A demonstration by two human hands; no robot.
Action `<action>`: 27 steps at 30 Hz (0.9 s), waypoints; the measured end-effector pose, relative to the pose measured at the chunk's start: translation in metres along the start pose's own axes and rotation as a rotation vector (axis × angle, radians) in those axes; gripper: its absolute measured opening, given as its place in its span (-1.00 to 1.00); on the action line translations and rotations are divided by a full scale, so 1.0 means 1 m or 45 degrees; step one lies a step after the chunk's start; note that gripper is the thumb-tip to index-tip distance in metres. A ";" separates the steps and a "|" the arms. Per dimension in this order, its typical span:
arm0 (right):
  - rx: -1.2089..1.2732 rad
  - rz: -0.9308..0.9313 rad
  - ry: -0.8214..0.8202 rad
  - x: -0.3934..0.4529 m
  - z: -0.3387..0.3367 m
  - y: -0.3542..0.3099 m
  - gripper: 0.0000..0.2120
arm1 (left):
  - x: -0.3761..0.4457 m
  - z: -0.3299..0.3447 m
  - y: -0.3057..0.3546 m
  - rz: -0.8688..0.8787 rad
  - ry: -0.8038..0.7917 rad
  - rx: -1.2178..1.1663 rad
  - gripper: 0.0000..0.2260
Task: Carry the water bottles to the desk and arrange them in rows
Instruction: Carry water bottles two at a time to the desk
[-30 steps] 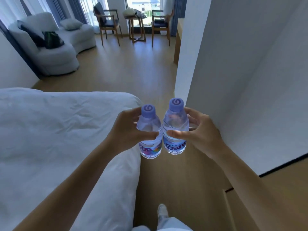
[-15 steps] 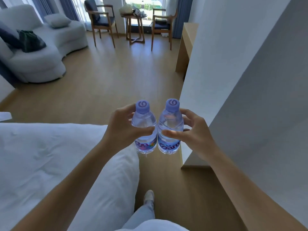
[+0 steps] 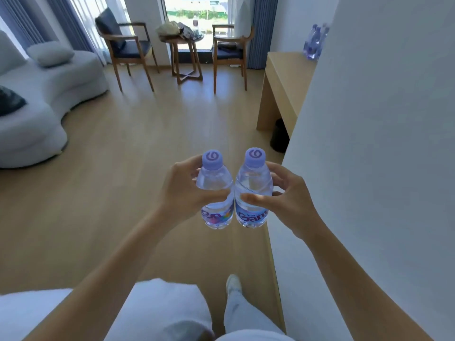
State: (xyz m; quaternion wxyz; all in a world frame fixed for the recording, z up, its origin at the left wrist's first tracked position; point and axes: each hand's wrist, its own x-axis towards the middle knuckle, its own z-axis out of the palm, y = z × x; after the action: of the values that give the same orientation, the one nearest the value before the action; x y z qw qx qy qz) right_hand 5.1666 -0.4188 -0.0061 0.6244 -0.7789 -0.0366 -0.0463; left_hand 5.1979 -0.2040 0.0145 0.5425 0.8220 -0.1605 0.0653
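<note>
Wooden floor runs the length of the room. White wall fills the 3 o'clock side. White sofa at 9 to 10 o'clock, cushions on it. White bed corner at 6 o'clock. Light wood table at 1 o'clock, against the wall; a cluster of bottles stands on its far end, partly hidden by the wall edge, count unclear. Two wooden armchairs and a small round table at 12 o'clock by the window.

Left hand, fingers curled round the left bottle, thumb across its front. Right hand wrapped round the right bottle the same way. Both bottles upright, purple caps up, held at centre frame above the floor, sides touching or nearly so. Well apart from the table.
</note>
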 end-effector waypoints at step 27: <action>0.086 0.181 0.428 0.687 -0.098 0.106 -0.46 | 0.759 0.081 -0.196 0.048 -0.481 -0.102 -0.59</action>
State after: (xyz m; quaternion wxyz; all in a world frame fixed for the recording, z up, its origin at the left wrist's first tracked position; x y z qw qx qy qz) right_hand 5.8587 -0.5383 -0.0069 0.6493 -0.7393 0.1218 -0.1303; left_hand 5.9716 -0.3542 0.0248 0.5337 0.7942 -0.2774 -0.0864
